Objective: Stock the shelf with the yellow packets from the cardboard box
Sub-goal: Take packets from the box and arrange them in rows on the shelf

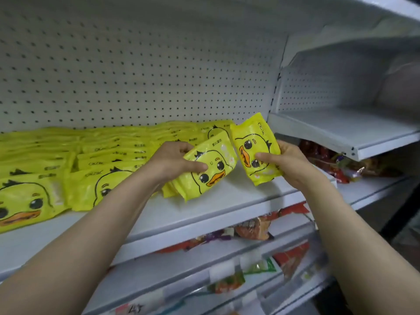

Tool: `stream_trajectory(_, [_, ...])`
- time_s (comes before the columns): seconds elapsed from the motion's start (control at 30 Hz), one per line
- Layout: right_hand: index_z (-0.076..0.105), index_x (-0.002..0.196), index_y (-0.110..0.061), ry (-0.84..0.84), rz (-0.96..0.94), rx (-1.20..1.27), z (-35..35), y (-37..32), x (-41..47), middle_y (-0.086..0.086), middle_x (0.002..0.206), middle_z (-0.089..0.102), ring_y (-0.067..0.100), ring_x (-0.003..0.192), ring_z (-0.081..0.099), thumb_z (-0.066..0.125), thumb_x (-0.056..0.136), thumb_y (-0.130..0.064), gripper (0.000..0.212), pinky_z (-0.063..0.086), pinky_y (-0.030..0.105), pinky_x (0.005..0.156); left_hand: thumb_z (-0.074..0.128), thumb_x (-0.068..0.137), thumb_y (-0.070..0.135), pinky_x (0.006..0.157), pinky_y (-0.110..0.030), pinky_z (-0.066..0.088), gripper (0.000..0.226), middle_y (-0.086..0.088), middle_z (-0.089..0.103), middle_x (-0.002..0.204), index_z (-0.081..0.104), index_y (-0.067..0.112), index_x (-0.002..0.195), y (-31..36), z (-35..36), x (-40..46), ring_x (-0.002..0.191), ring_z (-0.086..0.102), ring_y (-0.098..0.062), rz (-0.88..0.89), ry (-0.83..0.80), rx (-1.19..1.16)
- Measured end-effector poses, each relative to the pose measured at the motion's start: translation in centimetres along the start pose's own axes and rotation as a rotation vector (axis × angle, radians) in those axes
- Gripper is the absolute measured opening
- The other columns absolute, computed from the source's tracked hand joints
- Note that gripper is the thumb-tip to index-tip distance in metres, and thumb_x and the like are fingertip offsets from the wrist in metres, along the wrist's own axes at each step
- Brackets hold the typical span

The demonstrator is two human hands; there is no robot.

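Packets (41, 178) are laid in rows along the shelf (227, 201), reaching its front edge at the left. A small stack (204, 171) is gripped by the left hand (175, 162), one packet (254, 148) by the right hand (288, 162), above bare shelf near the right end.

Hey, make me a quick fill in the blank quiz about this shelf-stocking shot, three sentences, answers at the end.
1. The packets gripped by the left hand show a cartoon ____ face.
2. The right hand holds one packet whose colour is ____.
3. The wall behind the rows of stocked packets on the shelf is white and dotted with small ____.

Missing words: duck; yellow; holes
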State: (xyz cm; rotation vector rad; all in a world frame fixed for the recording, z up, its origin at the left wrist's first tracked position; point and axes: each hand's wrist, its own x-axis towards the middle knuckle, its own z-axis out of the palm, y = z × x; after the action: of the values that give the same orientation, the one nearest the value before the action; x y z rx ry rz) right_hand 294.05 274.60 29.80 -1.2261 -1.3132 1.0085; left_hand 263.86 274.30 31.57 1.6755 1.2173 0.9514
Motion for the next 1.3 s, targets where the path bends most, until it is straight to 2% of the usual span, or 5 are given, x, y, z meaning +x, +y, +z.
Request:
stream_trajectory(0.37, [0.070,0.087,-0.029,-0.431,-0.007,-0.626,-4.4,0.3,14.5,-0.013,0.075,0.075,0.005,0.070,0.072,0.088,0.070,-0.015,0.028,0.055,0.019,0.058,0.089,0.065,0.027,0.101,-0.036,0.045,0.034,0.008,0.071,0.103,0.070,0.023,0.093,1.5,3.7,4.3,0.105,0.060,-0.006,-0.160,-0.110,0.318])
stream_trajectory(0.5, [0.074,0.098,-0.026,-0.540,-0.139,-0.804,-2.4,1.2,20.0,-0.012,0.093,0.074,0.007,0.089,0.069,0.091,0.064,-0.029,0.038,0.055,0.027,0.081,0.089,0.067,0.022,0.092,-0.042,0.053,0.037,0.001,0.075,0.097,0.068,0.017,0.098,2.5,4.7,5.3,0.096,0.070,-0.020,-0.191,-0.087,0.284])
stream_trajectory(0.8, [0.067,0.115,-0.021,-0.621,-0.412,-1.027,1.3,1.3,25.4,-0.004,0.107,0.066,0.019,0.101,0.062,0.087,0.068,-0.041,0.054,0.049,0.028,0.078,0.085,0.070,0.016,0.076,-0.036,0.056,0.031,-0.005,0.076,0.088,0.067,0.012,0.096,4.0,6.9,5.9,0.083,0.072,-0.024,-0.243,0.045,0.270])
stream_trajectory(1.17, [0.054,0.130,-0.025,-0.433,-0.545,-1.039,1.4,2.9,25.7,0.002,0.123,0.059,0.022,0.116,0.053,0.078,0.074,-0.054,0.068,0.044,0.031,0.084,0.087,0.068,0.019,0.073,-0.032,0.052,0.027,-0.008,0.075,0.089,0.068,0.020,0.087,4.6,8.4,7.6,0.078,0.069,-0.020,-0.239,0.066,0.272])
stream_trajectory(1.3, [0.063,0.122,-0.021,-0.447,-0.483,-0.614,0.2,-1.1,21.9,-0.007,0.124,0.064,0.012,0.118,0.057,0.059,0.091,-0.054,0.046,0.045,0.028,0.095,0.089,0.066,0.025,0.074,-0.028,0.044,0.030,-0.002,0.069,0.087,0.067,0.025,0.087,4.9,8.6,8.9,0.082,0.061,-0.016,-0.247,0.074,0.329])
